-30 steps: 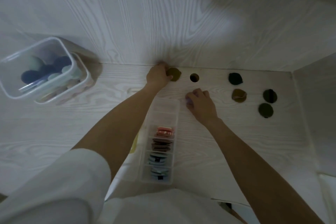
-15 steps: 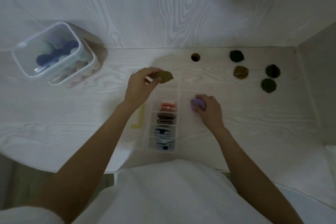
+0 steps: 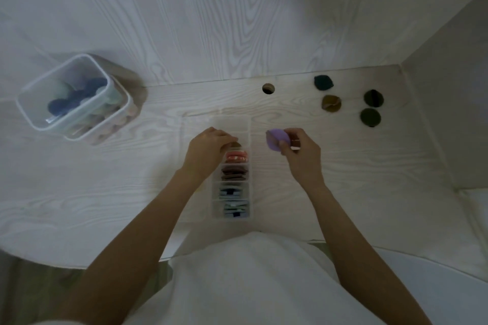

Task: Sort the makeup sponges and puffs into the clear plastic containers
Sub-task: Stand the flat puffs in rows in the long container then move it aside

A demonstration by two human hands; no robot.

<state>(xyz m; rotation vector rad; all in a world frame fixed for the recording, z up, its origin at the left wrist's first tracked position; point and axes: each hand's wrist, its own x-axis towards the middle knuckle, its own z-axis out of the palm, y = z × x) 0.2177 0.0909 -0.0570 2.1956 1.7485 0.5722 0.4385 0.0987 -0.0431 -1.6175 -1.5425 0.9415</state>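
Note:
A long clear divided organiser (image 3: 232,124) lies in the middle of the desk, with red, brown, blue and green puffs standing in its near compartments. My left hand (image 3: 207,149) holds an olive-brown puff (image 3: 235,144) down in the compartment just beyond the red ones. To the right of the organiser, my right hand (image 3: 299,152) is raised off the desk and grips a purple sponge (image 3: 276,138). Several dark puffs lie loose at the back right: a teal one (image 3: 323,82), a brown one (image 3: 331,103) and two dark olive ones (image 3: 373,98) (image 3: 370,117).
A clear lidded tub (image 3: 66,99) with blue and pale sponges stands at the back left. A round cable hole (image 3: 268,88) is in the desk by the back wall. A side wall closes off the right.
My left hand carried the olive-brown puff from the back wall down into the organiser. My right hand picked the purple sponge up off the desk.

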